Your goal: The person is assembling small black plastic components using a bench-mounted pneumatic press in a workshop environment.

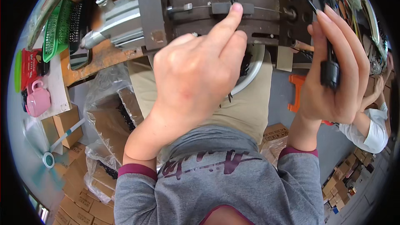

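Note:
My left hand (pixel 196 68) reaches over the dark metal machine (pixel 187 27), index finger stretched out. Its fingertip rests at a dark rectangular block (pixel 246 9) lying in line with a thin rod. The other fingers are bent, and what lies beneath them is hidden. At the right end of the machine, my right hand (pixel 339 64) is closed around a thin black cord with a black cylindrical end (pixel 329 74). That end hangs against the palm; the cord runs up past the fingertips toward the machine.
A silver pneumatic cylinder (pixel 118 25) adjoins the machine's left side. Green baskets (pixel 56 31), a phone (pixel 80 58) and a pink mug (pixel 38 98) stand farther left. Below are an open carton (pixel 110 121), a fan (pixel 48 159) and an orange stool (pixel 296 93). Another person's sleeve (pixel 371 133) shows at right.

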A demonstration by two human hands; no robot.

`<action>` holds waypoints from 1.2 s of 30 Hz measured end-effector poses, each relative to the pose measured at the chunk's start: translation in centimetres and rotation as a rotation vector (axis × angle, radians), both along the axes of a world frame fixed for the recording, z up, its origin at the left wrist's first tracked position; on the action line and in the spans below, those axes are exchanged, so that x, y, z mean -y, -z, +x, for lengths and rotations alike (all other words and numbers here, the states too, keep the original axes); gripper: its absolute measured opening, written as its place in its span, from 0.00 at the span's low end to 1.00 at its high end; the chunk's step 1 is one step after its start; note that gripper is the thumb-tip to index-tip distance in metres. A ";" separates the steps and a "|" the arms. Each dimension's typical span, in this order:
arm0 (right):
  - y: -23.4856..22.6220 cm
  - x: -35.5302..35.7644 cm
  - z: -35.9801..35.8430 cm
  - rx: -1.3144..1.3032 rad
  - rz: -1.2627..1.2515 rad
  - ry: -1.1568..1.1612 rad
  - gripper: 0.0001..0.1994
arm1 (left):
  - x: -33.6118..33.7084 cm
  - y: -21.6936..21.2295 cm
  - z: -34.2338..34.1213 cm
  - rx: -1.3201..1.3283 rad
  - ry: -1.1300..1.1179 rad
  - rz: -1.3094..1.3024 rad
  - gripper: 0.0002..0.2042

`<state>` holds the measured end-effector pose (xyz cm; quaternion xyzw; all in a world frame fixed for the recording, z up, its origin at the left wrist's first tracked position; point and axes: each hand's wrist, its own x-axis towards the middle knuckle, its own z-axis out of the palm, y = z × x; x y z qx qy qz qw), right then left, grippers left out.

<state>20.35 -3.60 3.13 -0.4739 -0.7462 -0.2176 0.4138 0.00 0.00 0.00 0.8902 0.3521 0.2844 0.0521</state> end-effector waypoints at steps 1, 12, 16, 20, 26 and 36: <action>0.0 -0.2 0.1 0.070 0.023 0.025 0.11 | -0.2 -0.2 -0.1 0.027 0.014 -0.025 0.17; 1.1 -0.3 -0.1 0.394 0.064 -0.069 0.12 | 1.4 -2.1 -1.7 0.621 0.288 -0.426 0.20; 2.0 0.2 0.1 -0.015 0.001 -0.006 0.09 | 0.8 -0.7 -2.0 0.501 0.217 -0.226 0.17; 2.3 0.6 0.0 -0.302 -0.058 0.007 0.09 | 1.4 0.3 -1.0 0.260 0.072 -0.109 0.13; 2.2 0.8 -0.3 -0.421 -0.067 -0.012 0.15 | 1.6 0.0 0.1 0.087 -0.020 -0.064 0.13; 1.8 1.4 -0.6 -0.253 -0.216 -0.024 0.12 | 0.7 -0.3 -0.2 0.058 -0.017 -0.105 0.14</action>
